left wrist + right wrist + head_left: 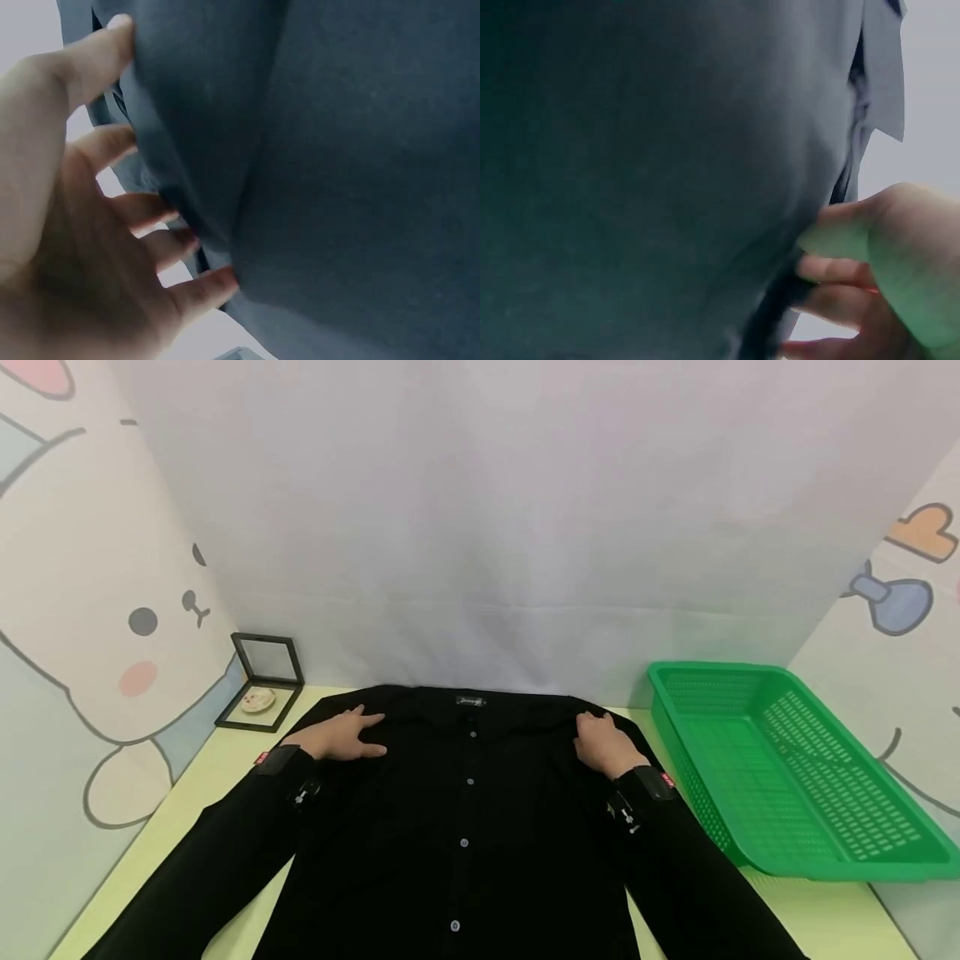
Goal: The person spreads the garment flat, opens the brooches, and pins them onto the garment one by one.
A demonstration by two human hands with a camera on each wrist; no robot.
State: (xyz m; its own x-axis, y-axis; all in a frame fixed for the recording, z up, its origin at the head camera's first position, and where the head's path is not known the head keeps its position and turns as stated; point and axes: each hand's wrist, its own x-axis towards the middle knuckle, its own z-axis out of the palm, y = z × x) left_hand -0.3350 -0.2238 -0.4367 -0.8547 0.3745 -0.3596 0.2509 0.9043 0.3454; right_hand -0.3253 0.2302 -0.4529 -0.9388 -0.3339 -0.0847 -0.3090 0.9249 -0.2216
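Plainly, a matte black shirt with small round buttons lies flat, front up, on the pale yellow table, from centre to six o'clock. At the shirt's ten o'clock the left hand touches the cloth, its fingers spread, while at two o'clock the right hand touches it with bent fingers; whether they pinch a fold I cannot tell. A green plastic basket with perforated walls sits at three o'clock, and a black-framed case with a pale round disc inside stands open at ten.
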